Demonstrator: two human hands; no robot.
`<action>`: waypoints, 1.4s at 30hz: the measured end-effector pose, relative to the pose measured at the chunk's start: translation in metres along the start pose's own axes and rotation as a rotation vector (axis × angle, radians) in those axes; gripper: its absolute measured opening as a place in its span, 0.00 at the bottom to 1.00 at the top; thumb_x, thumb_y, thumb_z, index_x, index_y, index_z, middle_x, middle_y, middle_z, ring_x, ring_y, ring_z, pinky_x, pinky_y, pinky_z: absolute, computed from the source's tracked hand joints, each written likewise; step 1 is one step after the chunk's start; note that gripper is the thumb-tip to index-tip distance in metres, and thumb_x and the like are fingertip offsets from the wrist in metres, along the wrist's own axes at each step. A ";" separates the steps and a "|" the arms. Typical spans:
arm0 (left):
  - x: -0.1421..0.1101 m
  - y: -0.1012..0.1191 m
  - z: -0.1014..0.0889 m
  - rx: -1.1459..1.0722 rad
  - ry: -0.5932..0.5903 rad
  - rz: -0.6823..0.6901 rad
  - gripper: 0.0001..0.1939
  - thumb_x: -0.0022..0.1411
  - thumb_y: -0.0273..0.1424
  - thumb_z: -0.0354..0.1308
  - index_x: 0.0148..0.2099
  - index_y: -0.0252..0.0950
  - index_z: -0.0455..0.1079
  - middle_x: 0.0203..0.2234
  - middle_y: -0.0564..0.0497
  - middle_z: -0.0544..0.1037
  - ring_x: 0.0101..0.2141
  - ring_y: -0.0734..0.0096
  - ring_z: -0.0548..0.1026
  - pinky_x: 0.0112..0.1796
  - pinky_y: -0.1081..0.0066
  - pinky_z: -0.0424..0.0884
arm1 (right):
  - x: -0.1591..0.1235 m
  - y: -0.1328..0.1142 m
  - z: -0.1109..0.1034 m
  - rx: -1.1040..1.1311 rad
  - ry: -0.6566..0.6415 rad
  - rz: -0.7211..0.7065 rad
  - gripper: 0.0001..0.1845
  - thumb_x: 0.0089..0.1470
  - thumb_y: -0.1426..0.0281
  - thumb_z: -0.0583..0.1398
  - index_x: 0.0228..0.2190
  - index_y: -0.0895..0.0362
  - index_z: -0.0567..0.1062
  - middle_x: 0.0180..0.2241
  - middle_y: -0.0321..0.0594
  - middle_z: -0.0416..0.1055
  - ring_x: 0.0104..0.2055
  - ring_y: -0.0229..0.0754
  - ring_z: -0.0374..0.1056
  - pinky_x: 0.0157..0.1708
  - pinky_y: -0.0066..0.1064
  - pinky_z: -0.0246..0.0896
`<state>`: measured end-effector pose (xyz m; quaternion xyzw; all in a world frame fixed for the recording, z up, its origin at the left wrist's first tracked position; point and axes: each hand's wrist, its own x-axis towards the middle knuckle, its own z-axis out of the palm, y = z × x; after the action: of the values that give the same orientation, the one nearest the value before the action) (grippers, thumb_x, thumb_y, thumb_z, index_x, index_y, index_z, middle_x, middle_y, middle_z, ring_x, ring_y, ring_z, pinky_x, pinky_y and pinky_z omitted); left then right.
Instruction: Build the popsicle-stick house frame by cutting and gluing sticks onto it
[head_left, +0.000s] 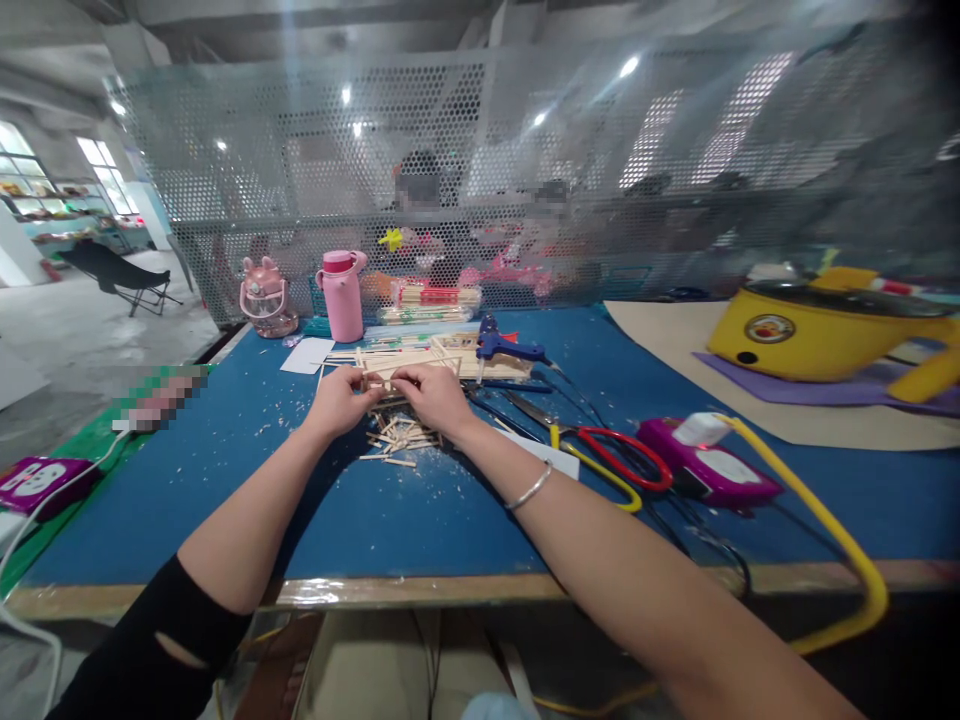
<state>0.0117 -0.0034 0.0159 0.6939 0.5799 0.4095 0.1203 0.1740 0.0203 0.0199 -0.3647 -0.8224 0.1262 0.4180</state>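
Observation:
Over the pile of short wooden sticks [401,438], my left hand [341,402] and my right hand [436,396] meet with fingertips pinched. A thin pale wooden stick [387,384] spans the small gap between them, gripped at both ends. Just behind the hands, longer sticks and a partly built stick frame [442,352] lie on the table; the hands hide some of it. A blue glue gun [510,347] rests to the right of the frame. Scissors with red handles [626,455] and a tool with yellow handles [600,470] lie right of my right forearm.
On the blue table [360,530], a pink bottle [343,300] and a pink jug [266,300] stand at the back left. A purple power socket [709,465] with a yellow cable sits on the right, before a yellow pot [810,335]. A perforated metal screen [525,150] rises behind.

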 end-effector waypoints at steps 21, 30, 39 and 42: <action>-0.002 0.004 0.000 -0.197 -0.073 -0.085 0.16 0.52 0.41 0.55 0.31 0.31 0.73 0.17 0.56 0.67 0.21 0.77 0.59 0.25 0.74 0.55 | -0.001 0.003 0.003 0.043 0.022 -0.001 0.07 0.50 0.74 0.57 0.25 0.57 0.76 0.25 0.35 0.73 0.28 0.35 0.66 0.31 0.25 0.54; -0.004 0.003 0.000 -0.120 -0.059 -0.065 0.16 0.50 0.41 0.56 0.33 0.32 0.74 0.16 0.57 0.63 0.20 0.76 0.58 0.25 0.73 0.54 | -0.001 0.002 0.003 0.061 0.024 0.001 0.07 0.50 0.75 0.57 0.25 0.57 0.76 0.25 0.36 0.74 0.29 0.36 0.66 0.31 0.25 0.55; -0.005 0.006 -0.002 -0.251 -0.064 -0.074 0.20 0.53 0.43 0.52 0.35 0.32 0.73 0.20 0.54 0.70 0.24 0.74 0.63 0.28 0.74 0.58 | -0.001 0.003 0.002 0.062 0.013 0.000 0.07 0.50 0.73 0.57 0.26 0.57 0.76 0.26 0.36 0.74 0.29 0.36 0.66 0.32 0.26 0.55; -0.006 0.007 -0.003 -0.323 -0.041 -0.099 0.19 0.54 0.42 0.50 0.35 0.33 0.73 0.22 0.54 0.71 0.25 0.74 0.64 0.28 0.75 0.58 | -0.001 0.003 0.003 0.059 0.017 0.008 0.07 0.50 0.73 0.57 0.26 0.56 0.76 0.26 0.36 0.74 0.29 0.36 0.66 0.32 0.26 0.55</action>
<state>0.0147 -0.0123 0.0202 0.6442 0.5376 0.4767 0.2622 0.1740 0.0222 0.0160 -0.3563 -0.8134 0.1491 0.4350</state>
